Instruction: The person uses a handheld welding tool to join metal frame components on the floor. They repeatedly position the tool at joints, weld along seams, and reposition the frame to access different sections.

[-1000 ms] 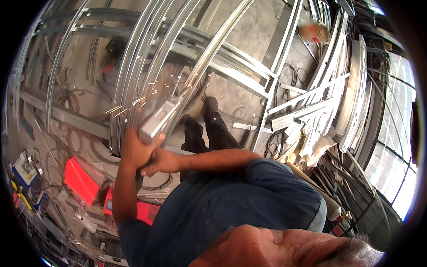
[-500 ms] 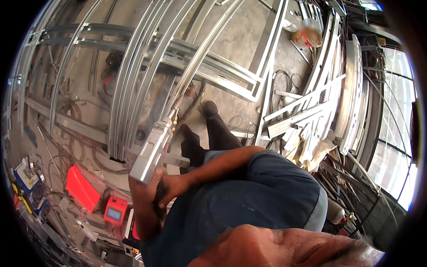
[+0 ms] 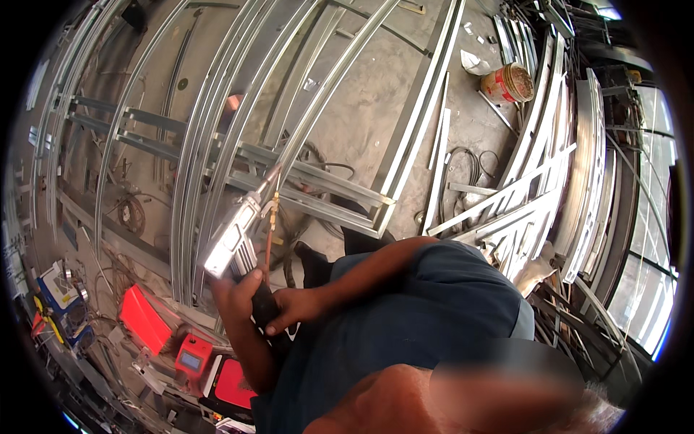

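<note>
A silver handheld welding gun with a black grip is in front of my body, its slim nozzle tilted up toward a metal frame. My left hand is wrapped round the top of the grip, just behind the silver body. Lower down, my right hand closes on the end of the same grip, where part of its fingers is hidden. A thin copper-coloured feed tube runs beside the gun. The nozzle tip overlaps a long bar of the frame; whether it touches I cannot tell.
Long steel profiles of the frame cross the left and middle. Loose metal lengths are piled at the right, near a stained bucket and coiled cable. At lower left are a red machine with a small screen and a red panel.
The gun's nozzle has shifted left, and my hands have moved slightly lower with it. The view has tilted, so the frame sits lower and one shoe is covered.
</note>
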A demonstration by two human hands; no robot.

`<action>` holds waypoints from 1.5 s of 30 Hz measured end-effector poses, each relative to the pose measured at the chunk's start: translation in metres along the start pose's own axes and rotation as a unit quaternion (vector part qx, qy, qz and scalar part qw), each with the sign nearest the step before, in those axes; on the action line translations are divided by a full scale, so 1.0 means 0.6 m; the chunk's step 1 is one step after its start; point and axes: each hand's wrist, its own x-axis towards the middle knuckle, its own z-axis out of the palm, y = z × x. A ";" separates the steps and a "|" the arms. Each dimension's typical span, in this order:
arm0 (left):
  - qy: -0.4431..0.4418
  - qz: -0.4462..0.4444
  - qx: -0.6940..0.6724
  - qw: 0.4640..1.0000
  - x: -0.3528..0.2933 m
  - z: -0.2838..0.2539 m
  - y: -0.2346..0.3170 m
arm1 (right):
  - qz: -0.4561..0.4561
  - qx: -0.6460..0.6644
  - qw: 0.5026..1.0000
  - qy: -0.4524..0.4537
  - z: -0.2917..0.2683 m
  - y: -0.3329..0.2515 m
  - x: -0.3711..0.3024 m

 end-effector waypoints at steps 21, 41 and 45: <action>-0.235 0.066 0.015 0.970 0.433 0.256 0.218 | -0.182 -0.016 0.946 0.268 -0.259 -0.316 -0.092; -0.322 0.057 0.101 0.940 0.783 0.458 0.259 | 0.098 -0.260 0.294 0.914 -0.724 -0.367 -0.485; -0.325 0.054 0.119 0.937 0.807 0.471 0.236 | 0.104 -0.260 0.292 0.914 -0.723 -0.367 -0.488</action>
